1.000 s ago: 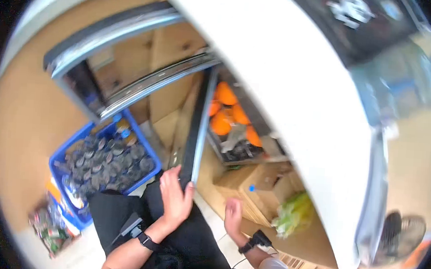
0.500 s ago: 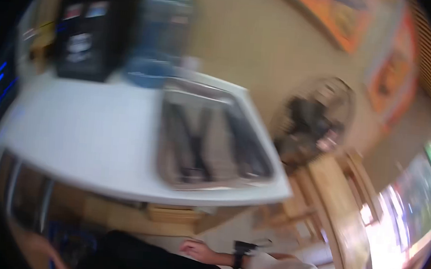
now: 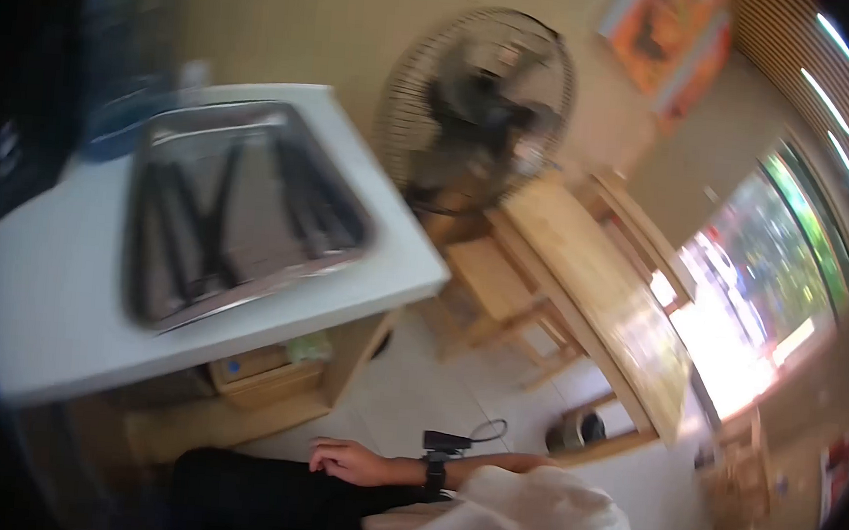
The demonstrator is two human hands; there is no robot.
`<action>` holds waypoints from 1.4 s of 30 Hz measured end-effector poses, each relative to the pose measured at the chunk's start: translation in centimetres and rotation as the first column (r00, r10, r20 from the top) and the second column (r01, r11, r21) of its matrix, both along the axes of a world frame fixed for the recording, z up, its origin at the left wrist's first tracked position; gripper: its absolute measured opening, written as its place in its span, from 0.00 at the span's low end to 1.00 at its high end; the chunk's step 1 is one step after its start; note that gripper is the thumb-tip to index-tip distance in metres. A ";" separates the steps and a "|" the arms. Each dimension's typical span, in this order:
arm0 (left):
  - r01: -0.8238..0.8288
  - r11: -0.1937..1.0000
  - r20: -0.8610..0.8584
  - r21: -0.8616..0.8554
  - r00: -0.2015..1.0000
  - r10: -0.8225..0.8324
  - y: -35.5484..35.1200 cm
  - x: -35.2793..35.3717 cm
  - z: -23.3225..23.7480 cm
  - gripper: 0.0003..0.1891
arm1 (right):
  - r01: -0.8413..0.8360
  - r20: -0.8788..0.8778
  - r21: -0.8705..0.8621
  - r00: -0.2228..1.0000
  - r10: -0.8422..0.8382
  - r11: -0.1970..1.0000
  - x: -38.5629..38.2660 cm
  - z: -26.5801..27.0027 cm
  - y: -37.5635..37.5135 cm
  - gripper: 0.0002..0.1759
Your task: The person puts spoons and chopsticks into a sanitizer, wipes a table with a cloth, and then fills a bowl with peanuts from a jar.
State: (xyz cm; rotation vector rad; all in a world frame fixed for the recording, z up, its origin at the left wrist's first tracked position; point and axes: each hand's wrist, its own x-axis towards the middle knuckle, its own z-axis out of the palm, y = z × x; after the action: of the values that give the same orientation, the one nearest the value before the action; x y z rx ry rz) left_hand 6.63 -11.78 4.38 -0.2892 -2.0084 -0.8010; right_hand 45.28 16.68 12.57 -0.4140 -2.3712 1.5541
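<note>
Head view: black trousers (image 3: 251, 494) fill the lower middle, below the counter's near edge, and the right hand (image 3: 352, 462) is at their upper edge. Its fingers are loosely bent, slightly apart rather than pressed together; whether their undersides touch the cloth cannot be told. A dark band (image 3: 434, 474) circles that wrist, bearing a small black device (image 3: 447, 442) with a looped cable, and a white sleeve (image 3: 525, 513) covers the upper arm. The left hand is out of view, so its grip cannot be told.

Beyond the trousers, a white counter (image 3: 50, 268) carries a metal tray (image 3: 257, 204) near its right end; several long dark utensils (image 3: 208, 240) lie in it, two crossing. A bluish bottle (image 3: 128, 67) stands behind the tray, blurred. Under the counter, a box (image 3: 264, 377) sits on a wooden shelf (image 3: 226, 428).

Farther out, a black fan (image 3: 475, 111) is near the wall, just beyond the counter. Wooden table (image 3: 590, 286) and stool (image 3: 487, 279) stand on pale floor tiles (image 3: 396, 391), and a glaring doorway (image 3: 769, 269) opens at right.
</note>
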 end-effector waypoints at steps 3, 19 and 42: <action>0.242 0.963 0.258 0.119 0.929 -0.265 6.6 9.1 4.1 0.15 | -0.045 -0.069 0.009 0.997 0.045 0.999 -2.0 -0.5 -0.7 0.10; 0.585 0.769 0.724 0.258 0.410 -0.555 9.3 17.8 -4.9 0.12 | -0.201 0.153 0.971 0.937 0.315 0.127 -39.5 -0.4 -8.9 0.33; 0.440 0.860 0.752 0.257 0.469 -0.464 9.7 16.5 -3.2 0.11 | 0.077 -0.017 0.767 0.995 0.101 -0.637 -54.7 0.0 -5.3 0.29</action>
State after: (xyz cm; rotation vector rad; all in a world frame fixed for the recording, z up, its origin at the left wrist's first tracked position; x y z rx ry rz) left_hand 23.10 -2.09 1.19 -0.5373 -2.8199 -1.5069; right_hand -9.37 11.34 12.53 0.2815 -2.2897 -1.3965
